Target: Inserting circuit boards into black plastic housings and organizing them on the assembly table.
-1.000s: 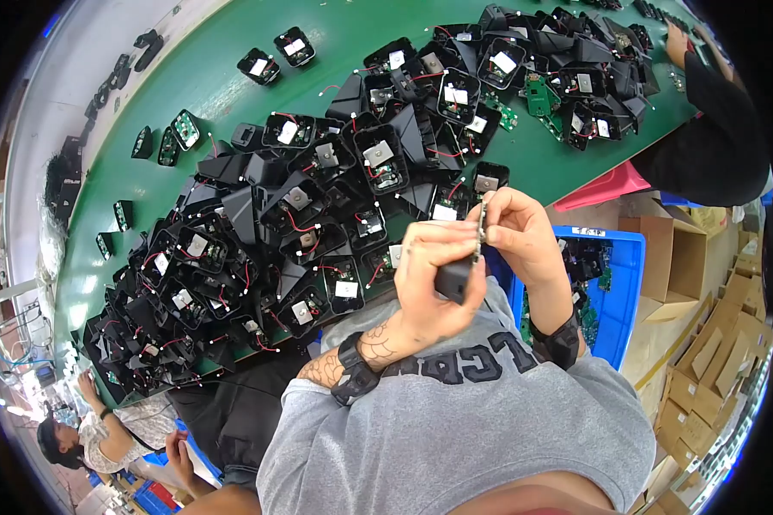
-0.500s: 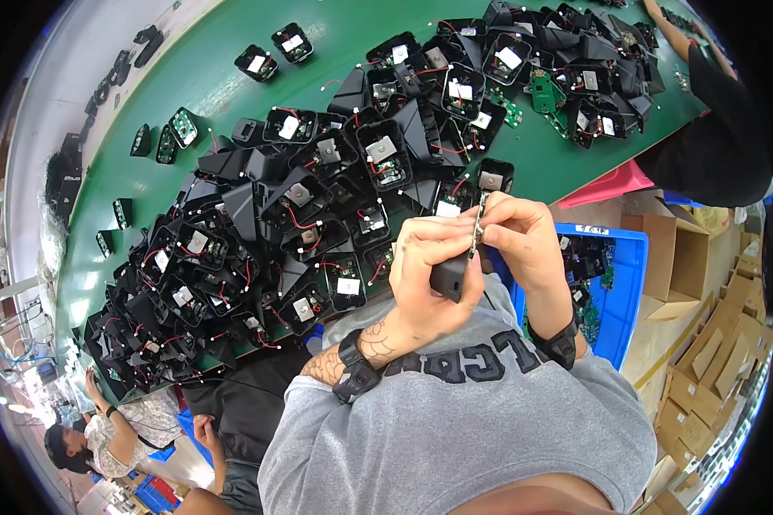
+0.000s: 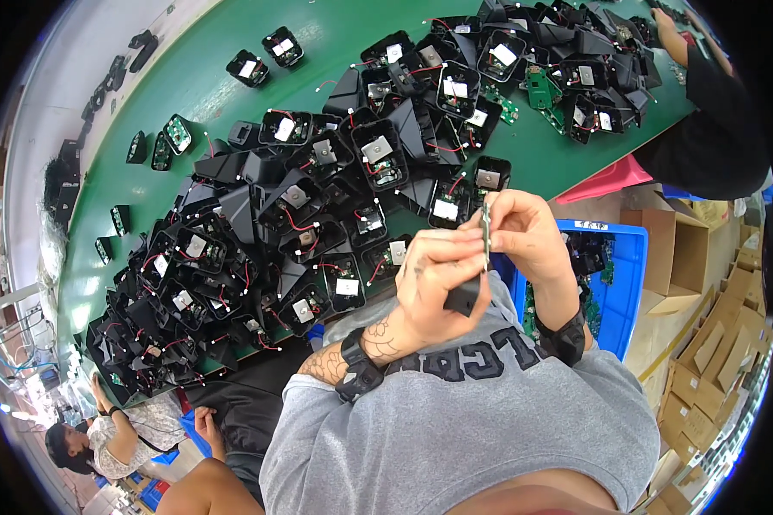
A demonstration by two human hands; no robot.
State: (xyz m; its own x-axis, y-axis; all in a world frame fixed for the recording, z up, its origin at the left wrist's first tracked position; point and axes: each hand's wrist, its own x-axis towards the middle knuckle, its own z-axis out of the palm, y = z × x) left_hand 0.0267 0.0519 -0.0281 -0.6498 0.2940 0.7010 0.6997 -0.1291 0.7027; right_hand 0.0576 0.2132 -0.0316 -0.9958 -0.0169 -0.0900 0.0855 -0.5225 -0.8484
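Note:
In front of my chest, my left hand is closed round a small black plastic housing, whose lower end shows below the fingers. A thin green circuit board stands edge-on between my two hands. The fingertips of my right hand pinch it from the right, and my left fingers touch its other side. Whether the board is joined to the housing is hidden by my fingers. Just beyond my hands lies an open black housing with a metal block inside.
A large heap of black housings with red wires covers much of the green table. Loose green circuit boards lie on the far heap. At my right stands a blue bin holding boards, beside an open cardboard box. Other people work at both sides.
The board has turned more upright and edge-on. Both hands have shifted slightly right, and the left hand has rolled so less of the housing shows.

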